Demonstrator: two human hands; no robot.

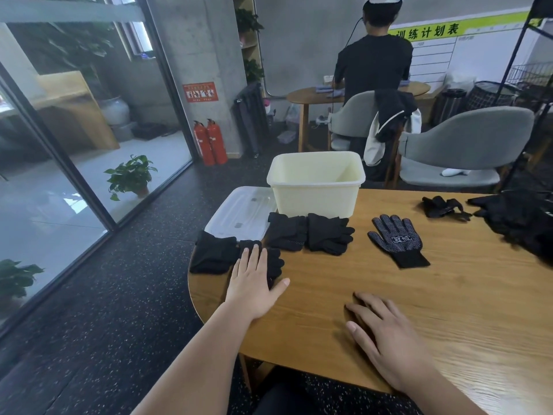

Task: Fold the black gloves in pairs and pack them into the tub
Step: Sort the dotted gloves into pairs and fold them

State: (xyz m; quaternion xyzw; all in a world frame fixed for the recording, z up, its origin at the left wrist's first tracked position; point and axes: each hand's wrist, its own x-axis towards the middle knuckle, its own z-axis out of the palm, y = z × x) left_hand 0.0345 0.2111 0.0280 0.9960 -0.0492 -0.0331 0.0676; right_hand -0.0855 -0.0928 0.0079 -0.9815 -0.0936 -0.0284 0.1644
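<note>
A cream tub stands at the far edge of the wooden table, and nothing shows inside it. Two folded glove pairs lie near its front: one at the left table edge, another just in front of the tub. My left hand presses flat on the left pair with straight fingers. A single dotted black glove lies flat, palm up, to the right. My right hand rests flat on the bare wood, holding nothing.
The tub's clear lid lies to the left of the tub, overhanging the table edge. A crumpled glove and a heap of black gloves lie at the far right. Grey chairs and a person at another table are behind.
</note>
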